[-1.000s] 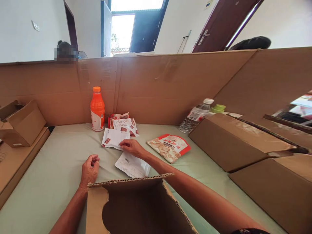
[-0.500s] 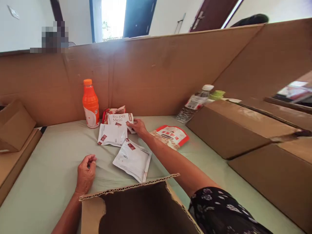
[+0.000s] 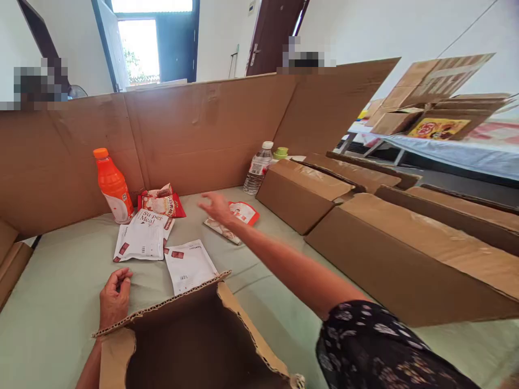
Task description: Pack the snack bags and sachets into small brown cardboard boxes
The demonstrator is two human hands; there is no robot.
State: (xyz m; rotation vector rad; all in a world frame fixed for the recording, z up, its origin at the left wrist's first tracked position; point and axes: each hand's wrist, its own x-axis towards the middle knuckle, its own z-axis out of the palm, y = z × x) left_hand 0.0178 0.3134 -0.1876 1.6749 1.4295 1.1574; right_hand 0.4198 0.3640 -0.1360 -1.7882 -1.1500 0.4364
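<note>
My right hand (image 3: 217, 207) reaches over the green cloth with its fingers stretched out and nothing in them. Just beneath it lies a red and white food pouch (image 3: 245, 213), partly covered by the hand and forearm. My left hand (image 3: 114, 294) rests on the cloth behind an open cardboard box (image 3: 115, 356), its fingers curled in and holding nothing visible. Ahead of it lies a white packet (image 3: 141, 241), overlapping a "Super Meal" packet (image 3: 149, 218). Another white packet (image 3: 190, 263) lies to the right, its lower edge hidden by the box. A red snack bag (image 3: 175, 205) lies behind them.
An orange bottle (image 3: 115, 189) stands at the back left by a cardboard wall (image 3: 182, 129). A water bottle (image 3: 258, 172) and green lidded item (image 3: 280, 153) are at the back. Cardboard boxes (image 3: 377, 254) line the right side; another box (image 3: 12, 270) is at the left.
My right hand has left the "Super Meal" packet and moved right, over the red and white pouch. The view has turned right. My left hand stays on the cloth by the box.
</note>
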